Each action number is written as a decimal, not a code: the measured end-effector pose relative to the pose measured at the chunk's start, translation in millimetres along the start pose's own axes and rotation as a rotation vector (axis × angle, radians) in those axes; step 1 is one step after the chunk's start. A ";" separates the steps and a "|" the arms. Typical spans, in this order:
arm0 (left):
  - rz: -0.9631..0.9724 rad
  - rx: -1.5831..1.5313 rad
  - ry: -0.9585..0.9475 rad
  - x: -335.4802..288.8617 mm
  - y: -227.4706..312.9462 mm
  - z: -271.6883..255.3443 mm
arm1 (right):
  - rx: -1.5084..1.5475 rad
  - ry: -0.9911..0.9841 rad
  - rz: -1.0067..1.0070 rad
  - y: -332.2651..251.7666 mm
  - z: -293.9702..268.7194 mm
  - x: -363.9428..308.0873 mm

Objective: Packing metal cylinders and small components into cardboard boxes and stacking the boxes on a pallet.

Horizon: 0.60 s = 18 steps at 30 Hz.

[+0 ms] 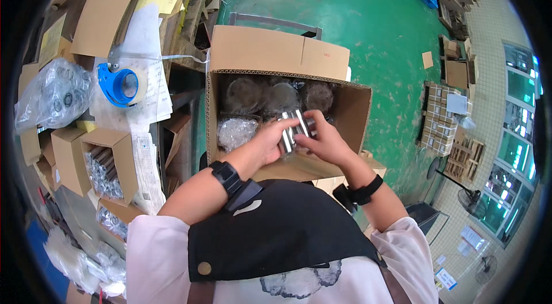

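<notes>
Over a large open cardboard box (352,110) I hold shiny metal cylindrical pieces (295,124), which may be two short tubes side by side. My left hand (268,142) has its fingers round the near left of the metal. From the right, my right hand (329,140) grips the other side with thumb and fingers. Motion blurs the metal a little, so its exact shape is unclear. Inside the box, beyond my hands, lie several round bundles in clear plastic (244,95). A crumpled plastic-wrapped bundle (237,131) sits left of my left hand.
A blue tape dispenser (119,85) rests on papers on the left bench. Beside it are a plastic bag of rings (60,94) and a smaller box of wrapped tubes (127,169). Stacked cartons (443,117) and a standing fan (470,197) are at the right.
</notes>
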State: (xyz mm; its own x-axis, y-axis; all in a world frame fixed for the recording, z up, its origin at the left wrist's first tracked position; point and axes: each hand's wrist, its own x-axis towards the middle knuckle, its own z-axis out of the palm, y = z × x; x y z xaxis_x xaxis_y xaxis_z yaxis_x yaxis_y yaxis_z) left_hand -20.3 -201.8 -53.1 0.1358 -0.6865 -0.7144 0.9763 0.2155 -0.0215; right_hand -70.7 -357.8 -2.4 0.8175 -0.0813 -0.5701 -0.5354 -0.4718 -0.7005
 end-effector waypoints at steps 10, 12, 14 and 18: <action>-0.072 0.360 0.271 -31.3 -1.8 -40.9 | -0.802 -0.207 0.104 -7.1 12.4 16.6; -0.055 0.362 0.259 -32.4 -2.1 -39.2 | -0.841 -0.199 0.123 -2.1 20.6 21.9; 0.046 0.449 0.359 -30.0 -5.9 -35.7 | -0.883 -0.185 0.141 4.1 25.1 31.7; 0.065 0.414 0.403 -35.5 -12.3 -33.6 | -0.892 -0.105 0.133 20.2 38.8 34.2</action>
State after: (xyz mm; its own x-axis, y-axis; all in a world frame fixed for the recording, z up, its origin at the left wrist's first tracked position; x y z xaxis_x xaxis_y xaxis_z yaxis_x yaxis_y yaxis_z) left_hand -42.8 -156.7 -51.0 0.2015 -0.3453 -0.9166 0.9638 -0.0970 0.2484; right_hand -61.8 -336.0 -52.7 0.7140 -0.1236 -0.6891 -0.2249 -0.9726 -0.0585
